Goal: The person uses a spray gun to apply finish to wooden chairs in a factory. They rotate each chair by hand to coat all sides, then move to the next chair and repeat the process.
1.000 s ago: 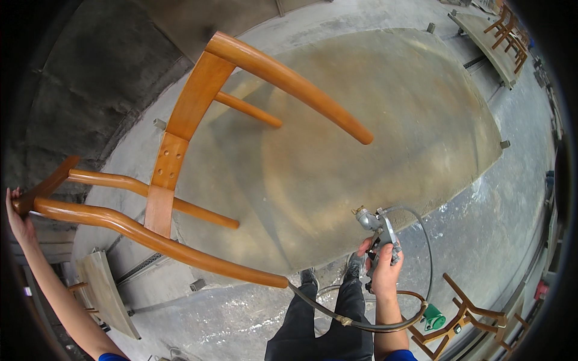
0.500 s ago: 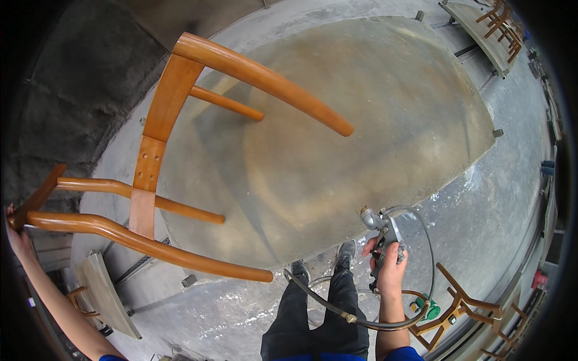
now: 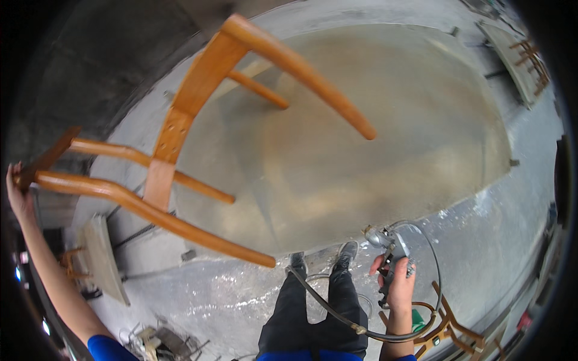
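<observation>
Since the earlier frame you've swung the chair frame (image 3: pixel 180 132) up toward 11 o'clock, left hand (image 3: pixel 18 192) gripping its end. Right hand (image 3: pixel 397 289) fingers wrap the spray gun (image 3: pixel 388 246) at 5 o'clock; keep the nozzle square.

Soft, even light fills the middle, where the pale floor (image 3: pixel 373 150) looks washed and hazy, with a wet sheen near the lower centre. The left side falls into deep shade. Black corners frame the round fisheye field, and straight edges bow toward the rim. The chair frame (image 3: pixel 180 126) close to the lens is slightly soft; faint shadows lie beneath it.
</observation>
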Demonstrator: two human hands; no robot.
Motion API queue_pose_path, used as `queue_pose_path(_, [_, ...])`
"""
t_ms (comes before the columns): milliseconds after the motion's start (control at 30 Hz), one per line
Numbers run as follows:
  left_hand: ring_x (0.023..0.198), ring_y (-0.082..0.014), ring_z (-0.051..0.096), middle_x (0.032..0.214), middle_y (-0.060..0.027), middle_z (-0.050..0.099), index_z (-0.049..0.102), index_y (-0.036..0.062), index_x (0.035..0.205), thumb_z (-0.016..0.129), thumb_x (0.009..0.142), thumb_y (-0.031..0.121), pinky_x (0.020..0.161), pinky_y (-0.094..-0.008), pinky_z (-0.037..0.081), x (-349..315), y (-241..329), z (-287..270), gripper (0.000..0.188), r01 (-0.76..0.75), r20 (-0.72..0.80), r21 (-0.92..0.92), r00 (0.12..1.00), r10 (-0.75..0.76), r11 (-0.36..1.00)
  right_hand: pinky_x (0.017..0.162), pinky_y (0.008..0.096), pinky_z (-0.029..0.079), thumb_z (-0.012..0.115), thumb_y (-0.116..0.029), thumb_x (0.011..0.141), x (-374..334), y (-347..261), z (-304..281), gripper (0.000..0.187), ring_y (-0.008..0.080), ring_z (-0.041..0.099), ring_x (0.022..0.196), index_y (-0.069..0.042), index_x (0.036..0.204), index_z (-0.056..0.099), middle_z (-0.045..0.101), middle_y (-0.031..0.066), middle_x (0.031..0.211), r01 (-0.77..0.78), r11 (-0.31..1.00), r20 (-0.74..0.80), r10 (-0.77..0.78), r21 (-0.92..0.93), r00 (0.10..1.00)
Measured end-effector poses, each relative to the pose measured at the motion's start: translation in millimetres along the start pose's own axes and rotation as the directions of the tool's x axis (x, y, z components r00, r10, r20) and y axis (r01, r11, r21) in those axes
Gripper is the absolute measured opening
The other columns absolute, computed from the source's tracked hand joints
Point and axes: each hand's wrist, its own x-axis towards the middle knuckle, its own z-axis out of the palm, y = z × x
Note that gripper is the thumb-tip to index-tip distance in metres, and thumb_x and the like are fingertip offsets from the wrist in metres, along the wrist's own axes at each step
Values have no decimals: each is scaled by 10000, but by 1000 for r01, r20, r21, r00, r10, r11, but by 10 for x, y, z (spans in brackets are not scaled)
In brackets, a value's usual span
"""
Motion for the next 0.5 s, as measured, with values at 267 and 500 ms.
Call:
queue_pose_path(267, [1079,-225,592,901,-53,612,621,37,908,570,1026,175,1141,-395,376,-251,246,-247,188,25,147,-22,989,-22,999,445,223,394,395,-767,943,272,-335,284,806,135,605,634,8,1032,599,657,126,780,-106,988,452,43,116,891])
queue_pose_path(500, [1120,-266,595,920,-83,642,589,47,863,565,1007,163,1131,-429,382,-319,65,-685,186,3,30,16,1000,-4,1000,488,213,414,545,-614,977,873,-431,518,646,123,644,715,1,1174,571,689,93,844,-107,994,579,102,-26,809])
